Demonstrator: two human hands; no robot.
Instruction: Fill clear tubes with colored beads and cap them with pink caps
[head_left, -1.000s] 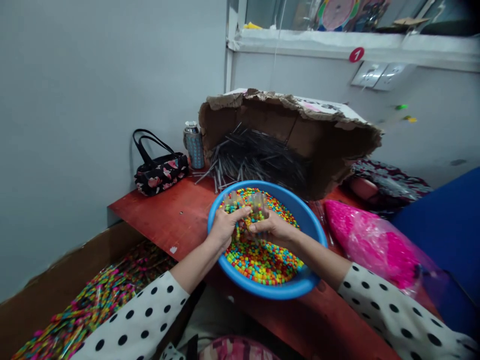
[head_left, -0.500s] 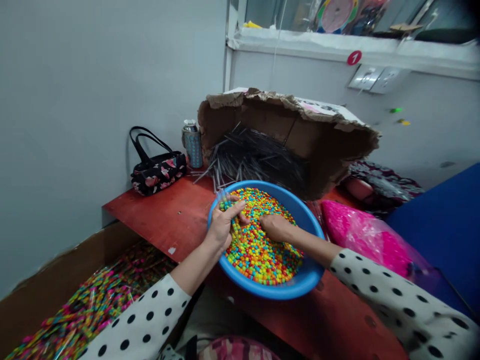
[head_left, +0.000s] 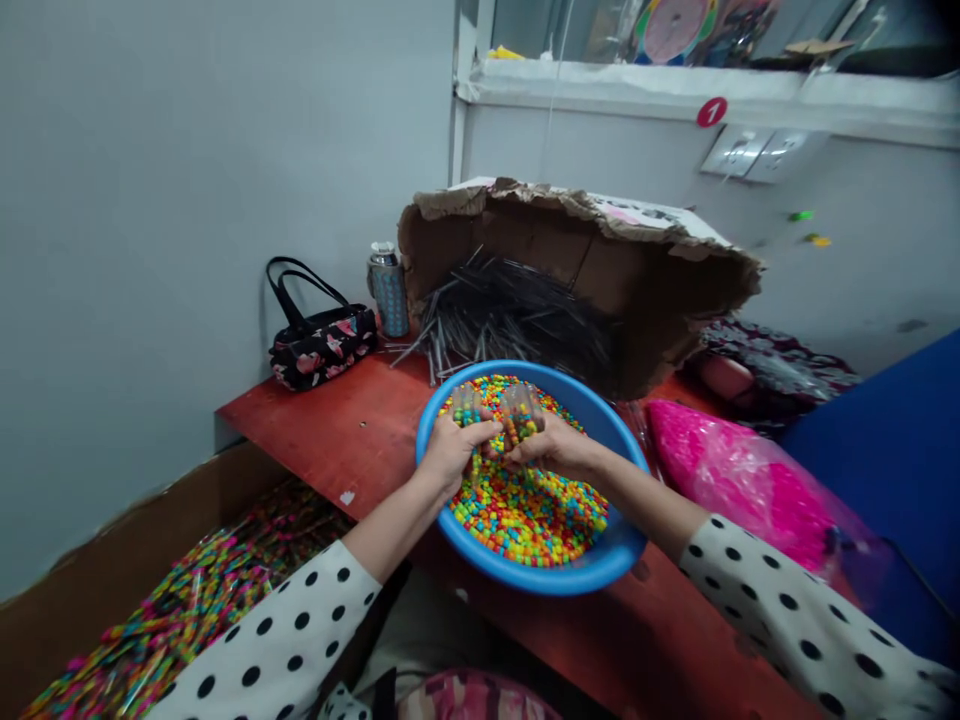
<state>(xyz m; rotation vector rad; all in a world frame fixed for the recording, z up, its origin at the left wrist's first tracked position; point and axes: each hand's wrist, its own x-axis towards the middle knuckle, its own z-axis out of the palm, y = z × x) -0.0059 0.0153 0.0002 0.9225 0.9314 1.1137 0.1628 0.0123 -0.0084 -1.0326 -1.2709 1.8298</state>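
Observation:
My left hand (head_left: pixel 454 445) is closed around several clear thin tubes (head_left: pixel 466 402) with small colourful beads in them, at the left side of a blue basin (head_left: pixel 626 440). Close beside it, my right hand (head_left: pixel 551 442) is cupped, thumb bent over a bunch of beads (head_left: pixel 519 428); whether tubes are among them I cannot make out. Both hands are over the loose beads (head_left: pixel 525 520), which are red, yellow, green, orange and blue and fill much of the basin.
Behind the basin a torn cardboard box (head_left: pixel 667 290) lies with clear tubes (head_left: pixel 510 310) spilling out. A floral handbag (head_left: pixel 322 345), a flask (head_left: pixel 388 295) and a pink-filled plastic bag (head_left: pixel 739 470) stand on the red table (head_left: pixel 307 430). Colourful filled sticks (head_left: pixel 187 610) lie lower left.
My right hand has come up out of the beads and moved next to my left hand, with beads now showing in its fingers. My left hand stays near the same place.

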